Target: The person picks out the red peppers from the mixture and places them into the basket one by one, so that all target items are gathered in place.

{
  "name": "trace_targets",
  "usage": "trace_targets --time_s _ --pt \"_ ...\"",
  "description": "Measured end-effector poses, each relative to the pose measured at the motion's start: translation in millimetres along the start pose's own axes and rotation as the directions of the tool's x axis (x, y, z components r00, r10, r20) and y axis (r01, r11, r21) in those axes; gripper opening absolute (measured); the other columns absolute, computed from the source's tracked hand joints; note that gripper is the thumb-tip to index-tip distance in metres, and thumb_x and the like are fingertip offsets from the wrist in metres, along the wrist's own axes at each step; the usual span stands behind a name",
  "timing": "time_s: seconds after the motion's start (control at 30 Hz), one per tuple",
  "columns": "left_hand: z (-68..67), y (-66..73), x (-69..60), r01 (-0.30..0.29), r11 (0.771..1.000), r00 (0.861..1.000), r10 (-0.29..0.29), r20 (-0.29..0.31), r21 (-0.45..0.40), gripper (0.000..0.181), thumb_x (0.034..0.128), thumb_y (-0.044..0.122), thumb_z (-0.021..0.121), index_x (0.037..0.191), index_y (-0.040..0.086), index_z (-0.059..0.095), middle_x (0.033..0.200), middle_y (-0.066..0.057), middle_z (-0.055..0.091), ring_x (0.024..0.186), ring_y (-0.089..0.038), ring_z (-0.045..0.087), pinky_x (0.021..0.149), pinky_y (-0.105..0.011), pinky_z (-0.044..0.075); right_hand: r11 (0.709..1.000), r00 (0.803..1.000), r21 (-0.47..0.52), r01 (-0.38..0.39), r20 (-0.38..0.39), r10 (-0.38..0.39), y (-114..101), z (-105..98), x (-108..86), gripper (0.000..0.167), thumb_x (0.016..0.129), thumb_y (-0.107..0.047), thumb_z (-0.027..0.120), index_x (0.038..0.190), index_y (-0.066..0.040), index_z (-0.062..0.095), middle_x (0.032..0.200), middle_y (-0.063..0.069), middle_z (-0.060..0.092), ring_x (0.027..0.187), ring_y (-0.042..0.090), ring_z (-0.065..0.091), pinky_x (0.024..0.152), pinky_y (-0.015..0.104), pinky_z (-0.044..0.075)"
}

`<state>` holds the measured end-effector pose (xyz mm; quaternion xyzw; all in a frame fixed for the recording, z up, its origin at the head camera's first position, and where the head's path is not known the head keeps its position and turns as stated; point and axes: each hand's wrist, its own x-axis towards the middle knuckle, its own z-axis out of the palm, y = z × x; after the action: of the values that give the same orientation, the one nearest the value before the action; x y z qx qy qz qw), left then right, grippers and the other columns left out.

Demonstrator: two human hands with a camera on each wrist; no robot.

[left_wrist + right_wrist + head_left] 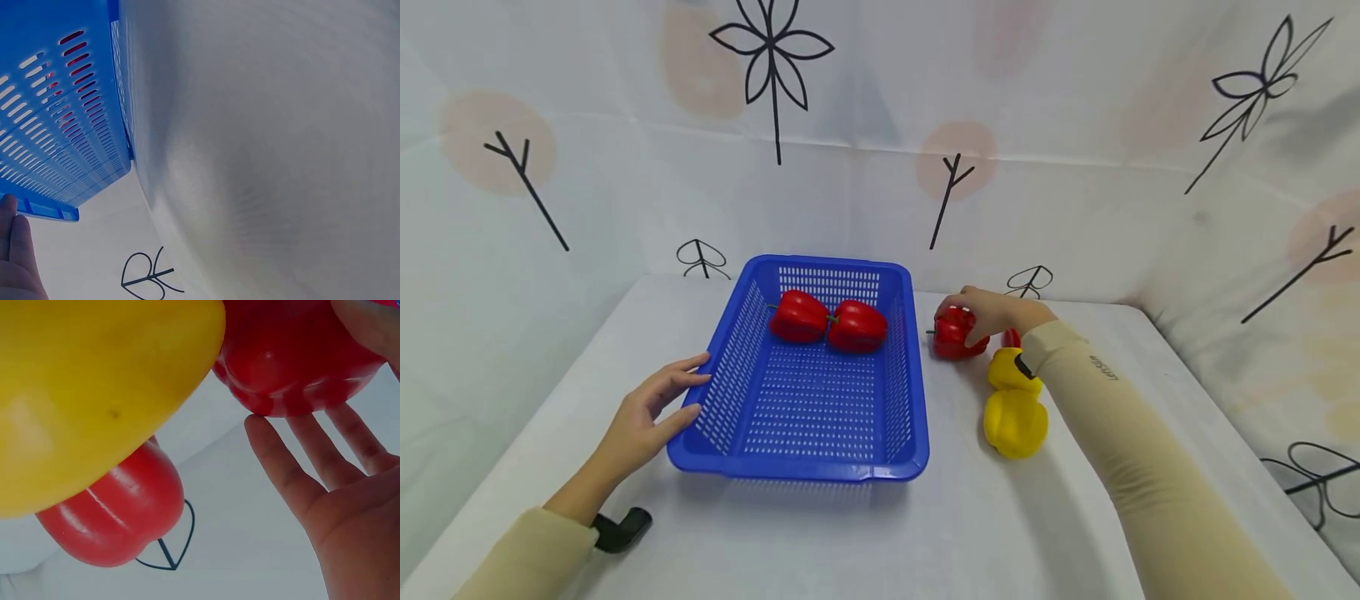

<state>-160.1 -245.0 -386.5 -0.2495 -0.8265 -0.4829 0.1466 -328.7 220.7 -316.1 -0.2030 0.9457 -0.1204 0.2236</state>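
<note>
In the head view, my right hand (988, 312) holds a red bell pepper (951, 337) on the table, right of the blue basket (797, 468). The right wrist view has the fingertips against this pepper (300, 369) on one side and the thumb on the other. My left hand (651, 408) rests its fingertips and thumb on the basket's left rim, fingers fairly straight. Two red bell peppers, one on the left (800, 318) and one on the right (857, 327), lie side by side at the basket's far end.
Two yellow bell peppers, a nearer one (1015, 423) and a farther one (1011, 369), sit under the right forearm. Another red bell pepper (125, 509) lies behind them, mostly hidden in the head view. A patterned cloth (865, 192) hangs behind the white table (820, 550).
</note>
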Motion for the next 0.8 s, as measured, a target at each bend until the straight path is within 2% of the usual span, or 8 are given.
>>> trace_targets --time_s 0.2,0.43,0.8 --pt "-0.7 -1.2 1.5 0.0 1.0 1.0 0.0 0.007 -0.007 0.035 0.0818 -0.007 0.062 0.116 0.001 0.058 0.137 -0.016 0.045 0.126 -0.001 0.037 0.096 -0.01 0.031 1.0 1.0 -0.008 -0.009 0.028 0.009 -0.8 1.6 -1.7 0.068 0.074 0.001 0.074 0.131 -0.022 0.047 0.129 0.015 0.042 0.12 0.038 0.038 0.085 0.049 0.049" --pt "-1.2 0.6 1.7 0.002 1.0 1.0 -0.002 0.006 -0.005 0.034 0.0821 -0.007 0.062 0.115 0.001 0.058 0.137 -0.017 0.045 0.126 0.0 0.037 0.095 -0.009 0.031 0.999 0.999 0.002 -0.038 0.015 0.038 -0.1 1.2 -2.2 0.067 0.075 -0.002 0.074 0.132 -0.024 0.046 0.128 0.012 0.044 0.12 0.035 0.039 0.086 0.05 0.048" --pt "2.1 -5.0 -1.5 -0.008 1.0 1.0 0.009 -0.009 0.008 0.034 0.0824 -0.007 0.062 0.115 0.001 0.058 0.136 -0.017 0.045 0.125 0.0 0.037 0.095 -0.009 0.031 0.996 0.997 0.039 -0.082 0.007 0.082 1.4 3.9 -2.4 0.067 0.076 -0.004 0.074 0.132 -0.026 0.045 0.13 0.012 0.043 0.119 0.036 0.039 0.081 0.051 0.05"
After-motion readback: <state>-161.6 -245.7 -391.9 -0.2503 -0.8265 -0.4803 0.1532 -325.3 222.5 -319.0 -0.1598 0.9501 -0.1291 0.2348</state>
